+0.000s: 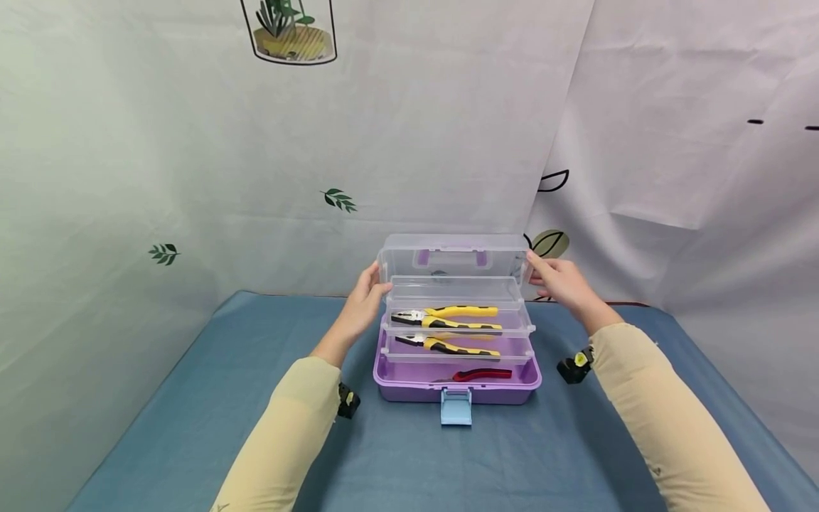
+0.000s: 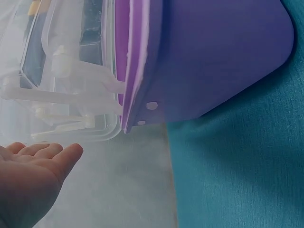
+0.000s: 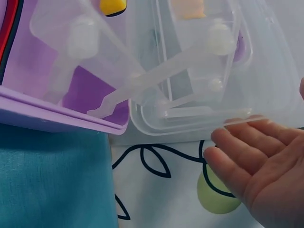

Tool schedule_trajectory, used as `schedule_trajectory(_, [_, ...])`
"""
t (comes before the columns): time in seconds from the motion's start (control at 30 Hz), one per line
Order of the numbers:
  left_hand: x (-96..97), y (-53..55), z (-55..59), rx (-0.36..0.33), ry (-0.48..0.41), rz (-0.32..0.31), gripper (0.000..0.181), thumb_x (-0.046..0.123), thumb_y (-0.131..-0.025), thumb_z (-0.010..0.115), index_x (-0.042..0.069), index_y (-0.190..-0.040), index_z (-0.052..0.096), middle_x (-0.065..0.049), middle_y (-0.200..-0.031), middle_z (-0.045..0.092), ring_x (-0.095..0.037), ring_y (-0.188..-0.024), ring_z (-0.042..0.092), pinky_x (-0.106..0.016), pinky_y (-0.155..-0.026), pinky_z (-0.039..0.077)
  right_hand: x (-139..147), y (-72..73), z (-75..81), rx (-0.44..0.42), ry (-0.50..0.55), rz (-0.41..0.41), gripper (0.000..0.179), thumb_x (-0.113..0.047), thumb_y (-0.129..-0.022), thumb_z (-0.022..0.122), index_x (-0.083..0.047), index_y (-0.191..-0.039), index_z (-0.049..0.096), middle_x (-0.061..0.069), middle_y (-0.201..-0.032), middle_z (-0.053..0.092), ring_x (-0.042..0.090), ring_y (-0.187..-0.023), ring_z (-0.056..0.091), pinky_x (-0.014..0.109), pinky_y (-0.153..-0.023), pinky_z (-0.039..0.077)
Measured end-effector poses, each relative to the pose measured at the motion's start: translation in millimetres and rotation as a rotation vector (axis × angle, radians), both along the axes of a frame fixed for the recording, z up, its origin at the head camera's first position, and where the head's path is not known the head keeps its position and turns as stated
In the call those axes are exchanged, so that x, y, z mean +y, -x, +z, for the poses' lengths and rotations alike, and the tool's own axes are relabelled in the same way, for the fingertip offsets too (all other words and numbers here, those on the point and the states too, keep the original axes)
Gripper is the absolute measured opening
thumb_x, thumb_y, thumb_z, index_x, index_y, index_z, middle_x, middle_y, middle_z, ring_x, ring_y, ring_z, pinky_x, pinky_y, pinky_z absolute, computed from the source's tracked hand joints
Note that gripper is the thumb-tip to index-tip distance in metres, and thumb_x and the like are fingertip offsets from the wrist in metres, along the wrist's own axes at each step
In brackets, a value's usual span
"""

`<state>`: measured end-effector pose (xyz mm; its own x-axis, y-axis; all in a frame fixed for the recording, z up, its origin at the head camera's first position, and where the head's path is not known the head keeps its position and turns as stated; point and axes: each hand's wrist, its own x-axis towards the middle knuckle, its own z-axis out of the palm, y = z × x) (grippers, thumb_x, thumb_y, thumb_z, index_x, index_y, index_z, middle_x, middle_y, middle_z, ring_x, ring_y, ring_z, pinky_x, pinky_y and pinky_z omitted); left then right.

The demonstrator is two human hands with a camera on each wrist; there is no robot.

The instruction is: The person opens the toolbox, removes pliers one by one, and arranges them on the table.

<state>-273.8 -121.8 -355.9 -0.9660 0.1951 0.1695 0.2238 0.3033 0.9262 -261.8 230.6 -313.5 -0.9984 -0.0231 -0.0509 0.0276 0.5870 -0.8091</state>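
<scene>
A purple toolbox [image 1: 409, 393] stands with its clear lid [image 1: 499, 244] raised and its stepped clear trays [image 1: 525, 331] spread upward. Yellow-and-black pliers [image 1: 457, 311] lie in the upper tray, with more yellow-and-black pliers [image 1: 463, 349] below. On the box floor is a red-and-black-handled tool [image 1: 483, 373]. My left hand [image 1: 362, 302] is at the lid's left edge, its fingers [image 2: 66, 159] extended along the side. At the opposite edge, my right hand [image 1: 566, 284] touches the lid with nearly straight fingers [image 3: 228, 166].
A light blue latch [image 1: 456, 409] hangs down at the box's front. Blue cloth [image 1: 256, 427] covers the table. Behind the box hangs a pale backdrop [image 1: 448, 142] with printed leaves, close to the table's back edge.
</scene>
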Motion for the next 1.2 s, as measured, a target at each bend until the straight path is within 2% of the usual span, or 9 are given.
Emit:
schedule_trajectory(0.1, [-0.3,0.6,0.0,-0.012,0.02,0.008,0.066,0.027,-0.097,0.042,0.01,-0.152,0.012,-0.013,-0.157,0.018,-0.027,-0.145,0.019,-0.04,-0.12,0.017,1.3,-2.2,-3.8,-0.009,0.032,0.025,0.083,-0.062,-0.095,0.028,0.003,-0.146,0.027,0.027,-0.144,0.039,0.039,-0.132,0.041,0.052,-0.104,0.041])
schedule_trajectory(0.3, [-0.7,4.0,-0.4,-0.025,0.053,0.013,0.065,0.03,-0.097,0.04,0.015,-0.153,0.01,-0.006,-0.158,0.016,-0.022,-0.145,0.017,-0.037,-0.121,0.012,1.8,-6.1,-13.6,0.029,0.131,0.098,0.072,-0.052,-0.1,0.026,0.002,-0.148,0.018,0.025,-0.151,0.027,0.041,-0.137,0.031,0.056,-0.108,0.035])
schedule_trajectory(0.47, [-0.7,6.5,0.1,-0.044,0.071,0.002,0.065,0.032,-0.097,0.038,0.016,-0.153,0.008,0.0,-0.159,0.01,-0.019,-0.146,0.012,-0.036,-0.121,0.009,0.5,-4.2,-20.1,0.021,0.189,0.09,0.064,-0.045,-0.101,0.027,-0.001,-0.147,0.015,0.022,-0.155,0.019,0.038,-0.141,0.023,0.057,-0.111,0.029])
schedule_trajectory(0.7, [0.0,7.9,2.0,-0.09,0.088,-0.019,0.065,0.034,-0.098,0.035,0.014,-0.152,0.006,0.003,-0.159,0.006,-0.023,-0.146,0.011,-0.04,-0.121,0.007,-1.5,-4.6,-26.6,0.004,0.189,0.108,0.063,-0.044,-0.101,0.029,-0.013,-0.152,0.011,0.012,-0.16,0.005,0.035,-0.144,0.015,0.058,-0.113,0.024])
schedule_trajectory(0.93, [-0.9,10.2,3.9,-0.114,0.094,-0.026,0.064,0.036,-0.098,0.032,0.008,-0.151,0.01,-0.001,-0.159,0.007,-0.023,-0.147,0.007,-0.038,-0.121,0.005,-4.2,-5.1,-32.8,0.021,0.207,0.153,0.064,-0.04,-0.102,0.026,-0.013,-0.153,-0.003,0.013,-0.16,-0.002,0.038,-0.145,0.01,0.06,-0.113,0.021])
schedule_trajectory(1.07, [-3.1,9.8,2.5,-0.144,0.113,-0.041,0.065,0.042,-0.098,0.028,0.01,-0.152,0.01,-0.001,-0.159,0.008,-0.023,-0.147,0.009,-0.039,-0.121,0.007,-5.0,-4.5,-34.9,0.004,0.203,0.16,0.064,-0.039,-0.103,0.023,-0.016,-0.151,-0.012,0.013,-0.159,-0.007,0.039,-0.144,0.008,0.061,-0.113,0.019])
schedule_trajectory(1.2, [-5.9,8.2,-1.5,-0.173,0.113,-0.056,0.066,0.046,-0.098,0.026,0.011,-0.152,0.011,-0.001,-0.16,0.008,-0.026,-0.145,0.016,-0.042,-0.121,0.008,-4.6,-3.3,-35.4,-0.016,0.205,0.157,0.063,-0.041,-0.103,0.021,-0.019,-0.151,-0.013,0.01,-0.159,-0.01,0.038,-0.144,0.009,0.062,-0.113,0.018])
